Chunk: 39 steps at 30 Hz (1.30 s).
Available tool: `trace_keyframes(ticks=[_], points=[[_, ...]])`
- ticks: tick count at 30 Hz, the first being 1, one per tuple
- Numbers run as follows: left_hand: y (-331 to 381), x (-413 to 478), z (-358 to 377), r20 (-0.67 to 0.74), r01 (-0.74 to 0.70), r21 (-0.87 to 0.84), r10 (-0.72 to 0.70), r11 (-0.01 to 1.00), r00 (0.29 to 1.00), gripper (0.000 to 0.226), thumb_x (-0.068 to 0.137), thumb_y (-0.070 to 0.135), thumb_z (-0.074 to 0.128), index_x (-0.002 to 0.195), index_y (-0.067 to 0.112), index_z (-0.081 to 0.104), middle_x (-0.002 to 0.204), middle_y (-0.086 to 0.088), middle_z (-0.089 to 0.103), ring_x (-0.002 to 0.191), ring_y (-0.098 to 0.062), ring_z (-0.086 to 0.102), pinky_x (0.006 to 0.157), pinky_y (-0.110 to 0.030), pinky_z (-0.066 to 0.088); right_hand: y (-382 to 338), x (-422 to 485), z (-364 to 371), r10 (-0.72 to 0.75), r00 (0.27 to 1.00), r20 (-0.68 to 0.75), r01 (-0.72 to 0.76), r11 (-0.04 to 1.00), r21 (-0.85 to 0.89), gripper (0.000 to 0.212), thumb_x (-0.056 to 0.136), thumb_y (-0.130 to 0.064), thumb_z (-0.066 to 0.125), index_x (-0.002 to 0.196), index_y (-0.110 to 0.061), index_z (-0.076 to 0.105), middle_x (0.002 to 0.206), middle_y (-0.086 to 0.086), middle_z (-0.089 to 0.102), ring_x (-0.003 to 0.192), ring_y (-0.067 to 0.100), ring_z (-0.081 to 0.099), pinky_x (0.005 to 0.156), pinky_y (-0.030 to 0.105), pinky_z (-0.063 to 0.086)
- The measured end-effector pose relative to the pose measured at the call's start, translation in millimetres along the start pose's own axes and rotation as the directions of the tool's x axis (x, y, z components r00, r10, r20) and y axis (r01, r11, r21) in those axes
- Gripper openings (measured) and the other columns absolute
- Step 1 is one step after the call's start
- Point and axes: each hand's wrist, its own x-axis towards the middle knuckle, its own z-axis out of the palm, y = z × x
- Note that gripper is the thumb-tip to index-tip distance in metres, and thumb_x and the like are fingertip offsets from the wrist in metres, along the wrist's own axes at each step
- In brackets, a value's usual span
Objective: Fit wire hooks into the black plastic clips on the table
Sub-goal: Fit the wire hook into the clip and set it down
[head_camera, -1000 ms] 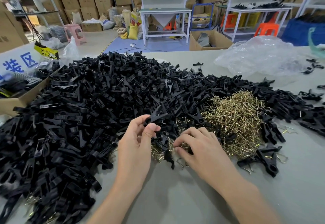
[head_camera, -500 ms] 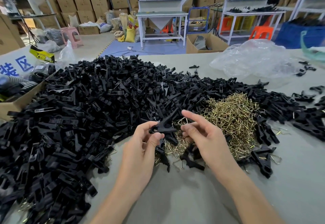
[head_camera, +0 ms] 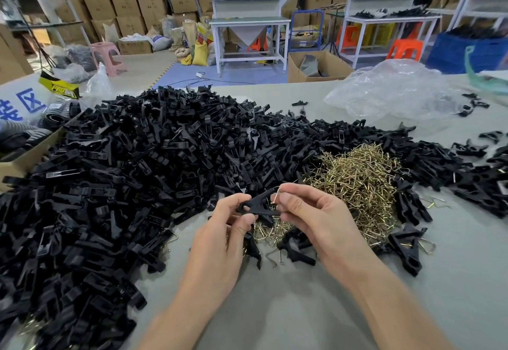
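Observation:
A huge pile of black plastic clips (head_camera: 132,179) covers the left and middle of the grey table (head_camera: 288,308). A heap of brass wire hooks (head_camera: 360,182) lies to the right of centre. My left hand (head_camera: 220,242) pinches one black clip (head_camera: 257,204) by its narrow end, above the table. My right hand (head_camera: 316,215) holds a thin wire hook (head_camera: 277,193) between thumb and forefinger, pressed against the clip's wide end. Most of the hook is hidden by my fingers.
Clips with hooks fitted (head_camera: 406,245) lie right of the hands. A crumpled clear plastic bag (head_camera: 395,93) sits at the back right. A cardboard box (head_camera: 24,154) stands at the left table edge. Loose clips (head_camera: 470,149) are scattered at the far right.
My right hand picked a wire hook from the heap, rose and brought it to the clip in my left hand. Both hands lifted off the table and met.

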Motion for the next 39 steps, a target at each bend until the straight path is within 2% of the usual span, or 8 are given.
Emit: trace_keyframes(ticks=[8, 13, 18, 23, 26, 30, 35, 39], points=[[2.2, -0.5, 0.3, -0.017, -0.012, 0.071, 0.013, 0.997, 1.000, 0.026, 0.089, 0.053, 0.043, 0.110, 0.069, 0.041, 0.099, 0.031, 0.064, 0.090, 0.000, 0.064, 0.073, -0.019, 0.047, 3.4, -1.4, 4.9, 0.159, 0.986, -0.045, -0.157, 0.986, 0.062, 0.010, 0.087, -0.006, 0.072, 0.097, -0.008, 0.074, 0.096, 0.013, 0.077, 0.087, 0.021, 0.075, 0.071, 0.023, 0.059], [-1.2, -0.8, 1.2, 0.003, -0.032, 0.115, 0.031, 0.993, 1.000, 0.042, 0.098, 0.025, 0.058, 0.112, 0.062, 0.045, 0.101, 0.031, 0.064, 0.087, 0.001, 0.061, 0.074, -0.011, 0.044, 10.0, -2.5, 12.6, 0.155, 0.982, -0.104, -0.145, 0.985, 0.098, 0.009, 0.087, -0.007, 0.073, 0.084, -0.014, 0.079, 0.094, 0.010, 0.077, 0.088, 0.019, 0.075, 0.072, 0.022, 0.059], [-3.6, 0.7, 2.3, -0.003, -0.035, 0.141, 0.036, 0.989, 0.999, 0.041, 0.097, 0.022, 0.060, 0.114, 0.057, 0.046, 0.102, 0.030, 0.063, 0.084, -0.001, 0.061, 0.073, -0.013, 0.045, 10.5, -3.4, 16.1, 0.145, 0.979, -0.142, -0.133, 0.987, 0.086, 0.012, 0.088, -0.010, 0.072, 0.083, -0.017, 0.081, 0.093, 0.010, 0.078, 0.089, 0.015, 0.075, 0.074, 0.021, 0.059], [-0.3, 0.2, 3.4, -0.001, -0.073, 0.150, 0.074, 0.986, 0.997, 0.028, 0.094, 0.040, 0.053, 0.117, 0.054, 0.043, 0.102, 0.028, 0.063, 0.082, -0.002, 0.062, 0.073, -0.027, 0.052, 14.1, -5.5, 22.7, 0.106, 0.967, -0.232, -0.097, 0.994, 0.050, 0.007, 0.089, -0.007, 0.072, 0.095, -0.008, 0.075, 0.096, 0.010, 0.078, 0.093, 0.018, 0.075, 0.077, 0.020, 0.059], [-0.2, -0.1, 3.3, -0.011, -0.076, 0.139, 0.078, 0.987, 0.997, 0.026, 0.092, 0.048, 0.047, 0.118, 0.052, 0.042, 0.106, 0.030, 0.061, 0.085, 0.000, 0.062, 0.072, -0.021, 0.050, 16.4, -8.6, 27.3, 0.101, 0.967, -0.234, -0.093, 0.995, 0.045, 0.005, 0.088, -0.006, 0.072, 0.092, -0.008, 0.075, 0.095, 0.008, 0.078, 0.089, 0.019, 0.075, 0.077, 0.020, 0.058], [-2.7, -0.1, 0.7, -0.025, -0.053, 0.099, 0.056, 0.994, 0.998, 0.035, 0.097, 0.023, 0.059, 0.110, 0.054, 0.048, 0.102, 0.028, 0.063, 0.086, 0.001, 0.062, 0.073, -0.010, 0.045, 12.6, -8.9, 25.0, 0.120, 0.984, -0.132, -0.116, 0.993, 0.037, 0.006, 0.088, -0.011, 0.074, 0.094, -0.011, 0.075, 0.095, 0.008, 0.078, 0.091, 0.022, 0.076, 0.075, 0.022, 0.060], [-0.1, 0.6, 0.2, -0.021, -0.007, -0.050, 0.006, 0.999, 1.000, 0.023, 0.094, 0.042, 0.045, 0.113, 0.054, 0.049, 0.088, 0.019, 0.067, 0.077, -0.007, 0.062, 0.064, -0.013, 0.043, -0.1, -7.5, 14.2, 0.192, 0.978, 0.077, -0.199, 0.975, 0.101, 0.027, 0.078, -0.025, 0.077, 0.099, -0.009, 0.074, 0.106, 0.015, 0.075, 0.094, 0.026, 0.074, 0.076, 0.028, 0.060], [6.0, -1.3, 0.0, 0.059, 0.015, -0.261, 0.000, 0.965, 0.998, 0.019, 0.101, 0.038, 0.046, 0.116, 0.042, 0.056, 0.087, 0.008, 0.067, 0.080, -0.010, 0.064, 0.071, -0.026, 0.051, -2.2, -11.7, 13.4, 0.235, 0.928, 0.290, -0.290, 0.943, 0.163, 0.043, 0.085, -0.028, 0.077, 0.118, -0.004, 0.063, 0.111, 0.015, 0.067, 0.097, 0.023, 0.064, 0.087, 0.035, 0.055]])
